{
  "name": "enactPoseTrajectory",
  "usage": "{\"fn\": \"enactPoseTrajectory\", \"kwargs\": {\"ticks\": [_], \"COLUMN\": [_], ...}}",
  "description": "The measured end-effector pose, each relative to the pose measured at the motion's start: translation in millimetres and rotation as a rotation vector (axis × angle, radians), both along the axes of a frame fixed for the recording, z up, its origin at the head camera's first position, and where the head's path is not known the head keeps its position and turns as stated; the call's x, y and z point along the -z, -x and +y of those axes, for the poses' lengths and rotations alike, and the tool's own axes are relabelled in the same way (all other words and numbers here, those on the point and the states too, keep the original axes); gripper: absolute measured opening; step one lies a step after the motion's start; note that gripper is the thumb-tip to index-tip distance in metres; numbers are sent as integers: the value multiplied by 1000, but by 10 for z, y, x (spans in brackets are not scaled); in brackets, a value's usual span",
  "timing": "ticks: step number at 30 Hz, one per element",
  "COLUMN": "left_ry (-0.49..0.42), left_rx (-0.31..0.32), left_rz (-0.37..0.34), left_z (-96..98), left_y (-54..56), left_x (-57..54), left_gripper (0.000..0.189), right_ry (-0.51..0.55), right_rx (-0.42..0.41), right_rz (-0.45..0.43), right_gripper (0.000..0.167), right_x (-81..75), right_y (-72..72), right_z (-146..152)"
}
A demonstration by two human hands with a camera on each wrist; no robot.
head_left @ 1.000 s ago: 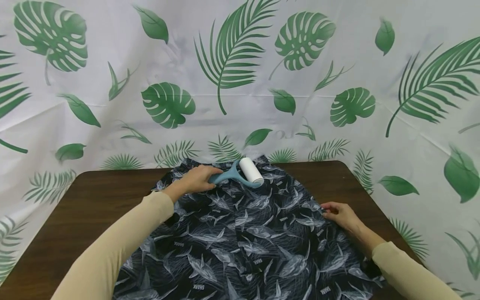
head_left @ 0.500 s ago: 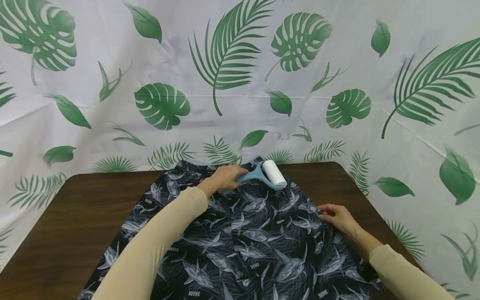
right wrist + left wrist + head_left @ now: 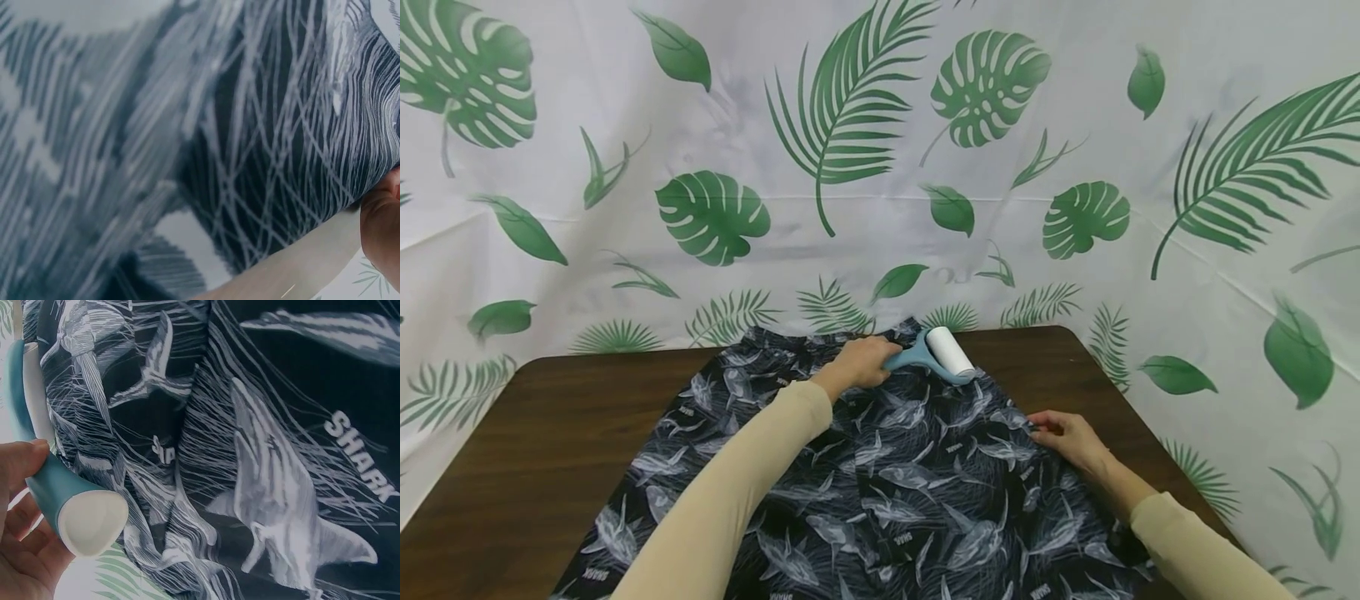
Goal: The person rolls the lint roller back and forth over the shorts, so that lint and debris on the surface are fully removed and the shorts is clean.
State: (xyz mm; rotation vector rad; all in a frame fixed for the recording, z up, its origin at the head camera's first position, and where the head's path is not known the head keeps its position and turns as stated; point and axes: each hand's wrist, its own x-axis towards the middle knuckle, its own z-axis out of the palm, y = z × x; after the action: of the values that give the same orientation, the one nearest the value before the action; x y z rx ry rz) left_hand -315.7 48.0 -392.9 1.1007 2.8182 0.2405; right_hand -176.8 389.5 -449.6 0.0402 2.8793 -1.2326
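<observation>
The left grip (image 3: 859,362) is clasping a blue-handled lint roller (image 3: 919,357) at the far end of a shark-print garment (image 3: 917,479); the right grip (image 3: 1073,440) is pinching its side edge. Dark wooden surface (image 3: 565,425) is showing either side (leafy white cloth (image 3: 865,237) is hanging behind).

Left of the right hand (image 3: 1077,442), cloth (image 3: 917,479) is spread on the table (image 3: 587,425). From the left hand (image 3: 861,361), the roller (image 3: 921,357) is pointed right, perhaps touching cloth; behind both, a curtain (image 3: 820,237) is hung.
</observation>
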Motion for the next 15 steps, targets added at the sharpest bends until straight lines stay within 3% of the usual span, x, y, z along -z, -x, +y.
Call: {"fn": "enactPoseTrajectory", "kwargs": {"ticks": [8,15], "left_ry": [-62,-63], "left_rx": [-30,-31], "left_rz": [-52,-46], "left_z": [-243,-522], "left_y": [-27,-25], "left_x": [18,16], "left_gripper": [48,50], "right_ry": [-15,17], "right_rx": [-2,-8], "right_rz": [23,33], "right_gripper": [25,26], "right_x": [4,8], "right_y": [10,-2], "right_z": [-9,-11]}}
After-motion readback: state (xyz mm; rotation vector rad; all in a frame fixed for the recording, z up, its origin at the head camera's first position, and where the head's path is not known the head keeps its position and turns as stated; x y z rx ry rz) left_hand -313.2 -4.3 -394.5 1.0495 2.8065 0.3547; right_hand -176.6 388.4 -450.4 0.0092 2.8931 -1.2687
